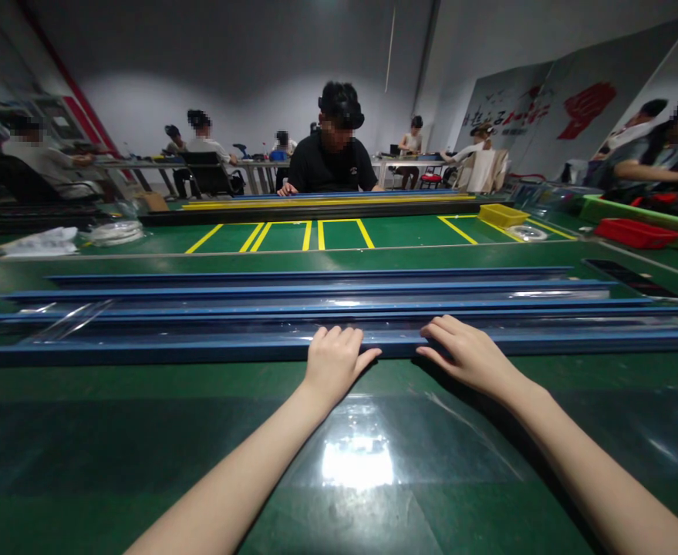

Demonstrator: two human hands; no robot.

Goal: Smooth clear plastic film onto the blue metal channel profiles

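Note:
Long blue plastic channels (200, 354) lie side by side across the green table. My left hand (334, 356) is on the nearest channel, its fingers hooked over the near wall and its thumb pointing right along the front. Farther right, my right hand (460, 351) holds the same wall, with curled fingers above and the thumb at the front face. The fingertips of my left hand are partly hidden inside the channel. Clear plastic film (78, 320) lies across the channels at the left. A wide clear plastic sheet (246, 439) lies flat beneath my forearms.
A phone (633, 279) lies right of the channels. Beyond are yellow tape marks, a yellow tray (501, 216), a red tray (638, 233) and a white coil (116, 233). A person in black (332, 158) sits opposite behind yellow and black strips (315, 208).

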